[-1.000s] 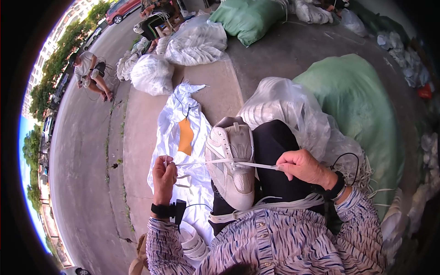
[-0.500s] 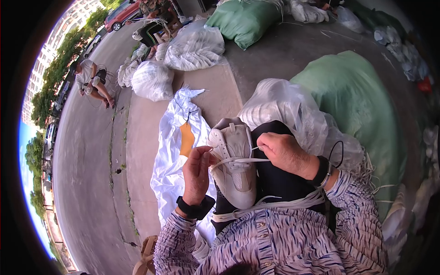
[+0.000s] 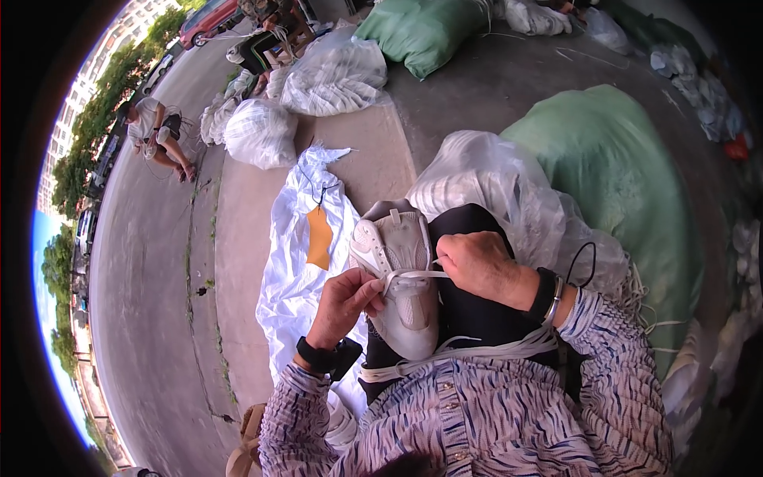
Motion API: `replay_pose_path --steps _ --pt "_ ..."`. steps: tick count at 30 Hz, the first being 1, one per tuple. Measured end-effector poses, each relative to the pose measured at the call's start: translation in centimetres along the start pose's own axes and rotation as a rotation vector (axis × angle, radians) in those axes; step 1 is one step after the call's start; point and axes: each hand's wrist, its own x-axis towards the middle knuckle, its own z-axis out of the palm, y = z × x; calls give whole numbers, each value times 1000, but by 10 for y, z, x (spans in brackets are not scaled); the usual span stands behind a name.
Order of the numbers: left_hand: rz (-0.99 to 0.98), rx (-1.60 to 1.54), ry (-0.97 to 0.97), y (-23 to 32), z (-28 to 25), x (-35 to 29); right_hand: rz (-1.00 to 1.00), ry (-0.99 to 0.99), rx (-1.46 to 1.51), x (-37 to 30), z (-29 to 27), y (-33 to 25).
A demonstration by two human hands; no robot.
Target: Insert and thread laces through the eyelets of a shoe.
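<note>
A pale grey and white sneaker rests on my lap, its toe toward me. A flat white shoelace runs across its lower eyelets. At the shoe's left edge, my left hand pinches the lace between thumb and fingers. Just right of the shoe, above my black-covered thigh, my right hand is closed on the other side of the lace. A bundle of loose white laces lies across my lap at the waist.
White sheeting with an orange piece on it lies left of my lap. To the right sit a clear bag of pale items and a large green sack. More bags stand ahead. One person crouches far left; another sits beyond.
My left hand has moved in to the shoe's edge and now pinches the lace there. My right hand has shifted slightly left. The whole view has shifted a little.
</note>
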Motion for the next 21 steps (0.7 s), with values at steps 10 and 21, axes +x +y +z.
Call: replay_pose_path --steps 10,21 --pt "200 413 225 -5 13 -1 -265 82 -65 -1 1 -5" --pt "224 783 353 19 21 10 -371 6 -107 11 -9 1"
